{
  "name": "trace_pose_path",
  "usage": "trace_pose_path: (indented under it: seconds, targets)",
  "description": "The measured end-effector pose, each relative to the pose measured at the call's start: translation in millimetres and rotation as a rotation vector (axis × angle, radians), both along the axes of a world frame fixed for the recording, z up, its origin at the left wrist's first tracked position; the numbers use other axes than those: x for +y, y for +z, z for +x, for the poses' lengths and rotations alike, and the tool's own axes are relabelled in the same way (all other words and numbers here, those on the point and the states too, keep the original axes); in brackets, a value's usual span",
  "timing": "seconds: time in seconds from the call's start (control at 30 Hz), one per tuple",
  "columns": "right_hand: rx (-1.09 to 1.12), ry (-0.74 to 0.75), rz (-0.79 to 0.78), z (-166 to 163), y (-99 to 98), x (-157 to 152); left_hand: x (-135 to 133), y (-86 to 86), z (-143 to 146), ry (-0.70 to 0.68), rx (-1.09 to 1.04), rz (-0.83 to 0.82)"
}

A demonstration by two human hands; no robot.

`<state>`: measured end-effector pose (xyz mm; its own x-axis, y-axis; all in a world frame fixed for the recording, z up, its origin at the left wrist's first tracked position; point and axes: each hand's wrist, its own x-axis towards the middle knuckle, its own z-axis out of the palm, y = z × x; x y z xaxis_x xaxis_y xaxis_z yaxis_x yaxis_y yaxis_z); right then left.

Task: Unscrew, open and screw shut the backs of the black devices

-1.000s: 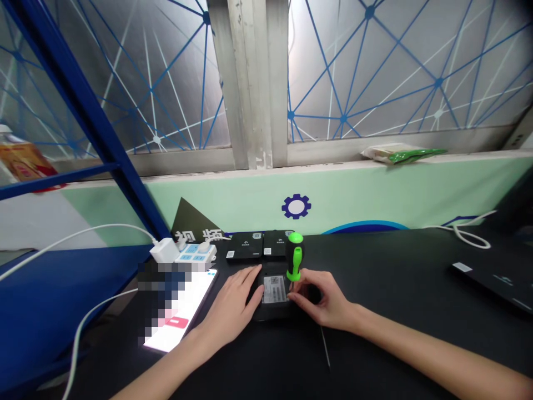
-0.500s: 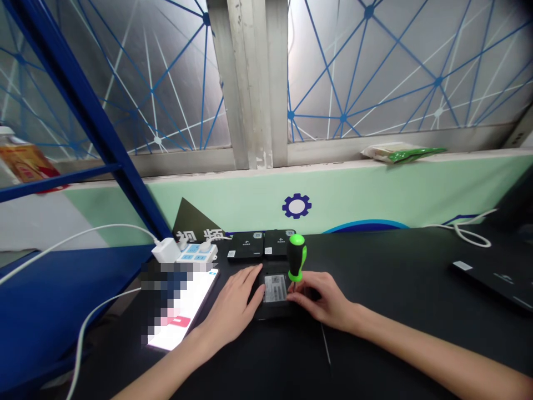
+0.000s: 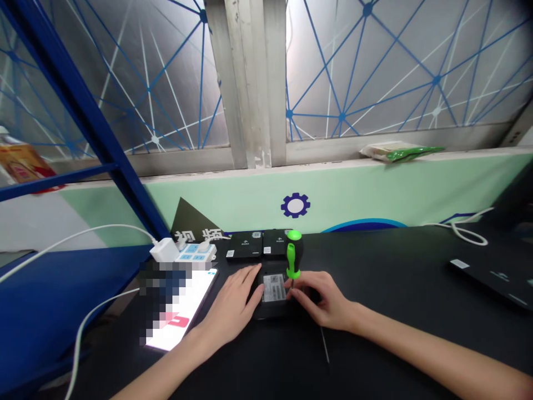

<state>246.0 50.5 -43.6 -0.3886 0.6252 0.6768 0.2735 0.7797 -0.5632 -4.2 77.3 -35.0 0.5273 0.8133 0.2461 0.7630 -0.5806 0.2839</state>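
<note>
Pale green wall [image 3: 358,194] with a dark gear emblem [image 3: 295,205] ran behind a black tabletop [image 3: 387,272], below frosted windows [image 3: 375,83] crossed by blue and white lines. On the sill above the wall lay a clear and green packet [image 3: 402,151]. Near the middle of the tabletop, between the two hands, a flat black device [image 3: 275,311] lay with its printed label [image 3: 273,288] facing up. Over the device's left side lay the left hand [image 3: 235,303], palm down, its fingers stretched out side by side and its thumb set apart, near the label's edge; they were not closed around anything. At the right side of the device, the right hand [image 3: 322,297] had thumb and fingers pinched on the thin shaft of a green and black screwdriver [image 3: 293,255], which stood nearly upright with its handle on top; its tip was hidden by the fingers. A slim metal rod [image 3: 325,347] lay on the tabletop just below the right hand, its upper end out of sight. Behind the device sat two black boxes [image 3: 245,246] side by side, and another black box [image 3: 493,283] lay well apart to the right, near a looped white cable [image 3: 470,236]. To the left, a phone [image 3: 183,316] with a bright screen lay beside the left forearm, just in front of a white power strip [image 3: 195,253] and a white adapter [image 3: 164,250], near a blue metal frame [image 3: 83,100].
</note>
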Motion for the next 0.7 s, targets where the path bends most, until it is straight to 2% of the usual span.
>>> trace_pose_path:
  seconds: [0.13, 0.37, 0.57, 0.7]
  targets:
    - [0.024, -0.059, -0.011, -2, -4.2, 2, 0, 0.4, 1, 0.002, 0.009, -0.003]
    - [0.063, -0.056, -0.029, 0, -1.2, 0, -1, 1.1, 1, -0.014, 0.016, 0.018]
    - [0.331, -0.065, -0.197, 5, 10.9, -1, -4, 6.0, 1, -0.005, 0.051, -0.023]
    - [0.545, -0.148, -0.353, 10, 17.2, 0, -5, 7.7, 0, 0.024, 0.053, -0.092]
